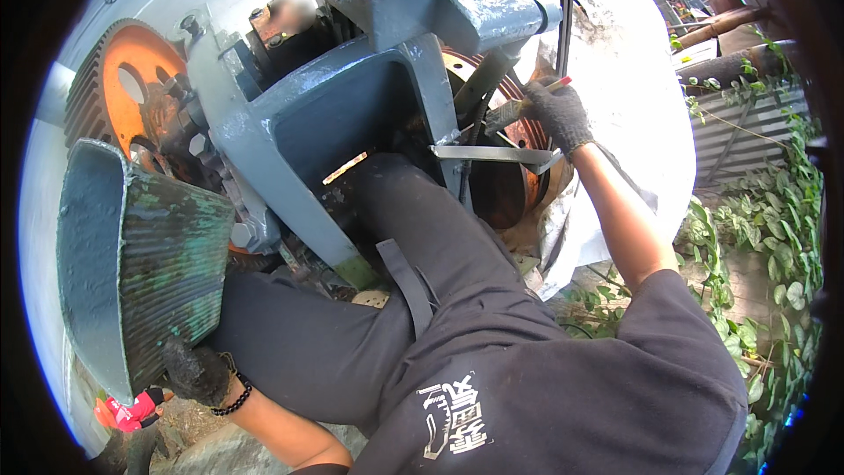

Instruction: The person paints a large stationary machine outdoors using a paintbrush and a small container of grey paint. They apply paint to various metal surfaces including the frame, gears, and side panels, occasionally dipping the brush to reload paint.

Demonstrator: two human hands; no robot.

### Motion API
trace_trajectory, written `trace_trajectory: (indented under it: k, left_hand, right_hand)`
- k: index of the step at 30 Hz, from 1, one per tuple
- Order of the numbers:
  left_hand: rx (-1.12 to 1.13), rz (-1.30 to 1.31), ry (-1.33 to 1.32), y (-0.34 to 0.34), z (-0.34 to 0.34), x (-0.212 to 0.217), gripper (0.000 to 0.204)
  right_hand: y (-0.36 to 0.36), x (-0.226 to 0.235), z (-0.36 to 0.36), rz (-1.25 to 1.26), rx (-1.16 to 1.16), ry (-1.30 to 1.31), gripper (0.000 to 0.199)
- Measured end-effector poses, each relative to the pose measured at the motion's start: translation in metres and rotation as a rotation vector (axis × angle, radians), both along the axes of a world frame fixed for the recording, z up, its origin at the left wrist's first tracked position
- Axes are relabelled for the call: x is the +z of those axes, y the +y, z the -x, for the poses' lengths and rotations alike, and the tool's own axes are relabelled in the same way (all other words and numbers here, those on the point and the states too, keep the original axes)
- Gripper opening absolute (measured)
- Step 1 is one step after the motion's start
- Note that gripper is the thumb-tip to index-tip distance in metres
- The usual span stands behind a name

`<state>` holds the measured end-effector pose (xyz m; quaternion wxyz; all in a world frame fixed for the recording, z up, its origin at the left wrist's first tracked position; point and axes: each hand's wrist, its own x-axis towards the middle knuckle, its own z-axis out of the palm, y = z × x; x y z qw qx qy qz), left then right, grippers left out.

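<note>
In my right hand (556,113), in a dark glove, I grip a paintbrush (503,115); a red tip of its handle sticks out past my fingers. The brush is beside a grey machine frame (299,97) and a flat metal arm (492,154). My left hand (198,373), also gloved, is closed at the lower edge of a ribbed metal piece (176,255), green and worn outside, with a grey smooth side. Its fingertips are partly hidden. My bent knees straddle the machine, and one leg reaches into the frame's opening.
An orange toothed wheel (141,70) stands at the far left, and a rust-orange wheel (505,185) sits behind the metal arm. A white sheet (615,105) lies right of the machine. Leafy vines (765,246) grow at right. Another person in red (130,412) is at lower left.
</note>
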<state>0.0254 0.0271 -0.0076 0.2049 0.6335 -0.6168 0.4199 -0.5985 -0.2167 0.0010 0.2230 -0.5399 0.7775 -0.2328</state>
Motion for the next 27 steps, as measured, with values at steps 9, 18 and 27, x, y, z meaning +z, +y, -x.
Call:
trace_trajectory:
  k: [9, 18, 27]
  left_hand:
    - [0.011, 0.024, 0.025, 0.001, 0.006, 0.006, 0.013]
    - [-0.032, 0.027, 0.066, -0.003, 0.012, 0.011, 0.025]
    - [-0.151, 0.002, 0.125, 0.004, -0.005, 0.001, 0.046]
  right_hand:
    - [-0.02, -0.03, 0.038, 0.022, 0.222, -0.057, 0.036]
    - [-0.016, 0.006, -0.001, -0.071, 0.369, 0.242, 0.035]
    - [-0.012, 0.034, -0.031, -0.083, 0.513, 0.418, 0.036]
